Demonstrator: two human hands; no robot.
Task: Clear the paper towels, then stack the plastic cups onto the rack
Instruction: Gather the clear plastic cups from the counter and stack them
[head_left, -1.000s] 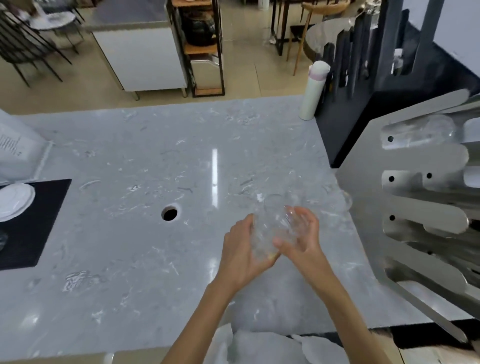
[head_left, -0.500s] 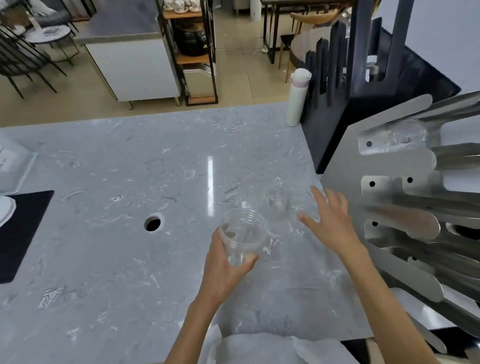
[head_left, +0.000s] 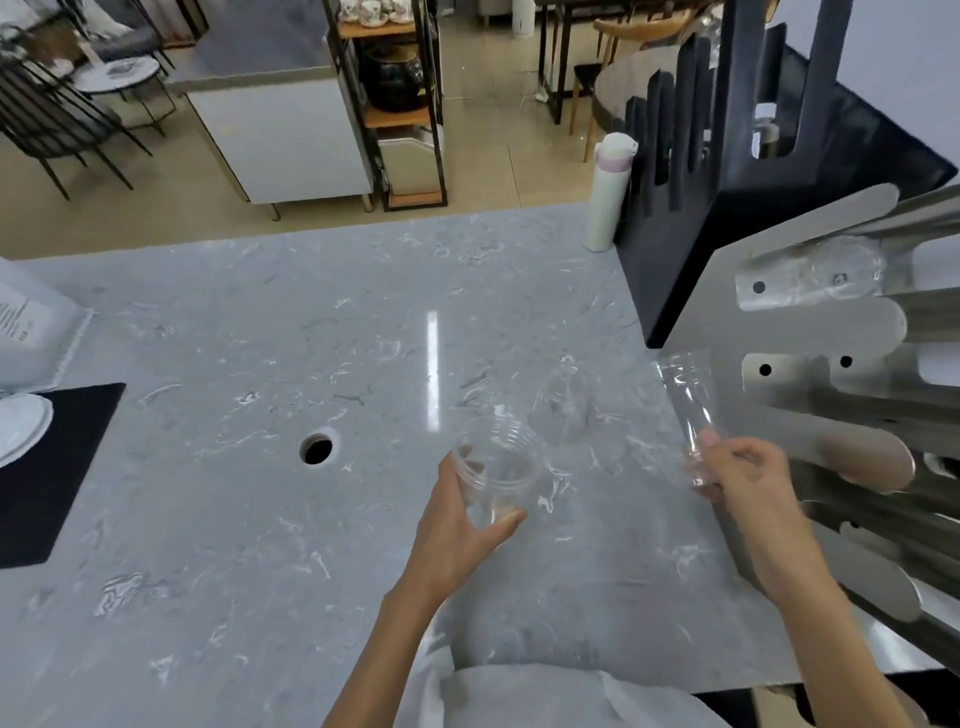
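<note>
My left hand (head_left: 460, 525) grips a clear plastic cup (head_left: 496, 467) upright just above the marble counter (head_left: 260, 519). Held by its base in my right hand (head_left: 748, 473), a second clear cup (head_left: 685, 395) tilts up and away, its mouth close to the steel rack (head_left: 831, 332) on the right. A third clear cup (head_left: 563, 402) stands upside down on the counter between my hands. One more clear cup (head_left: 831, 270) lies in the rack's top slot. White paper towels (head_left: 545, 696) lie at the counter's near edge.
A black slotted stand (head_left: 727, 171) rises behind the rack, with a white bottle (head_left: 608, 192) beside it. The counter has a round hole (head_left: 317, 449). At the left edge lie a black mat (head_left: 52, 467), a white plate (head_left: 21, 431) and a white package (head_left: 26, 332).
A second ago both hands held stacked cups together. They pulled apart; my left kept one cup, and my right, open half a second ago, has picked up another cup and raised it toward the rack.
</note>
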